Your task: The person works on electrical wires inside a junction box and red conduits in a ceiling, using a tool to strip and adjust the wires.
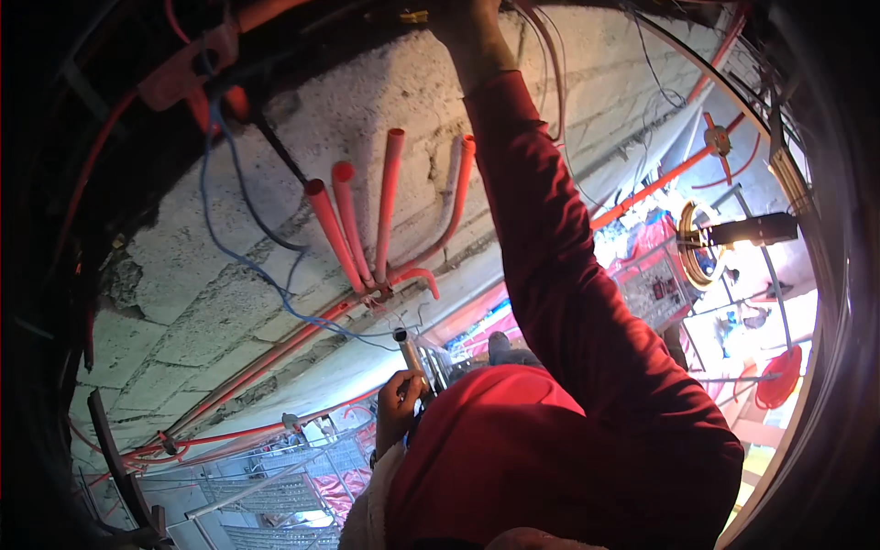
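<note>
My left hand (396, 403) is closed around an upright silver metal tube (408, 353), low in the middle beside my red-clad torso. My right hand (469, 32) is raised to the top edge, at the dark area above the block wall, near a small brass-coloured piece (412, 16); its fingers are cut off and shadowed, so what it holds is unclear. Left of that arm, several red conduit stubs (394, 192) stick up from a junction (376, 293) on the pale wall (247, 156). Loose blue cables (266, 270) hang beside them.
Red conduits (229, 380) run along the wall. Metal scaffold and mesh (266, 495) show far below. At the right are a dark fixture with a brass ring (747, 229), a red coil (777, 376) and small figures of people (753, 316) in the bright area.
</note>
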`<state>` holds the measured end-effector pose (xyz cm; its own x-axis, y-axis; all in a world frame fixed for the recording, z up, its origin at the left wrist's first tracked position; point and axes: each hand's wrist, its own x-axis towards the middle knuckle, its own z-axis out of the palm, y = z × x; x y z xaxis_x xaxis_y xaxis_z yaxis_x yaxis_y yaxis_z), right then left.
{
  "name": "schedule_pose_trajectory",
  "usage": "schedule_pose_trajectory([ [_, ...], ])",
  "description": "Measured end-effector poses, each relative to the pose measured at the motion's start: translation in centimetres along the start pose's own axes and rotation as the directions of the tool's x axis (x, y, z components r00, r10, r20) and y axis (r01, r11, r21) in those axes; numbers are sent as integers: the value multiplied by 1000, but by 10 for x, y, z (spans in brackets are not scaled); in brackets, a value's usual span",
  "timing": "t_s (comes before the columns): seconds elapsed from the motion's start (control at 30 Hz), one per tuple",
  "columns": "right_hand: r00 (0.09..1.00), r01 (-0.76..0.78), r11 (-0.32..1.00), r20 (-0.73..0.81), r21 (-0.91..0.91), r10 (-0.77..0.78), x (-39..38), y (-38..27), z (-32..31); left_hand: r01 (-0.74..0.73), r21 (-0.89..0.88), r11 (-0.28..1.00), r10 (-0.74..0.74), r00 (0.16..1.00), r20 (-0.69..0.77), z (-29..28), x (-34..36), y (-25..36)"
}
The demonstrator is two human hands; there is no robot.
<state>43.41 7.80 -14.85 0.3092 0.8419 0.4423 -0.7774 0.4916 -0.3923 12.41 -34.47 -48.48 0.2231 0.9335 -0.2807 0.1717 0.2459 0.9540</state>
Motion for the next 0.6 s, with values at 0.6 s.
schedule_pose_trajectory([
  [0.6,668,541,449,688,-711,285,-339,26,-103,106,-55,993,-104,994,45,2,18,-47],
])
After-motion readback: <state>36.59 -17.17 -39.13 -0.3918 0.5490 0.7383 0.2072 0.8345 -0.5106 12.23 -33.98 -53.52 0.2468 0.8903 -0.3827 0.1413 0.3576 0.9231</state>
